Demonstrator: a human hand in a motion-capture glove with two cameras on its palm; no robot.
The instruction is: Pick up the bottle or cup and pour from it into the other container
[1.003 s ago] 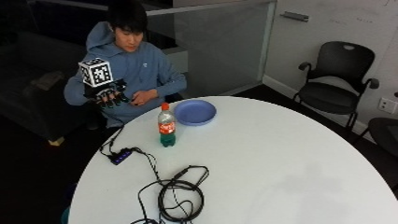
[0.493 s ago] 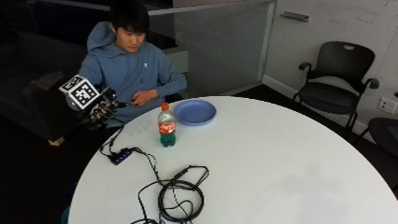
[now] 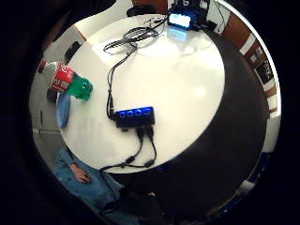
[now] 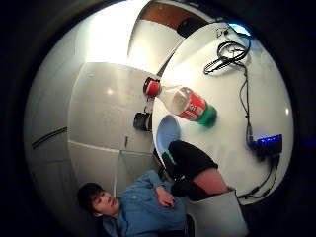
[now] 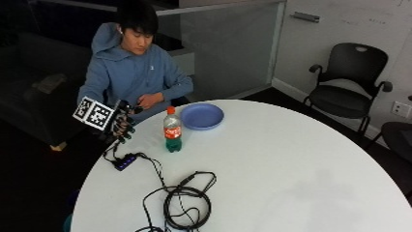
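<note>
My gloved right hand (image 5: pixel 124 126) hangs off the counter (image 5: pixel 289 164) edge, at about nine o'clock from the bottle (image 5: pixel 172 130), fingers (image 5: pixel 128 121) loosely spread and holding nothing. The bottle stands upright, red cap on, just beside the blue bowl (image 5: pixel 202 116) at its one o'clock. A lit hub (image 5: pixel 125 161) with cables (image 5: pixel 183 203) lies toward seven o'clock.

Clear glossy plastic bottle (image 5: pixel 172 130) with a red label; smooth blue plastic-looking bowl (image 5: pixel 202 116); glossy white tabletop (image 5: pixel 289 164); matt black glove (image 5: pixel 124 126).
</note>
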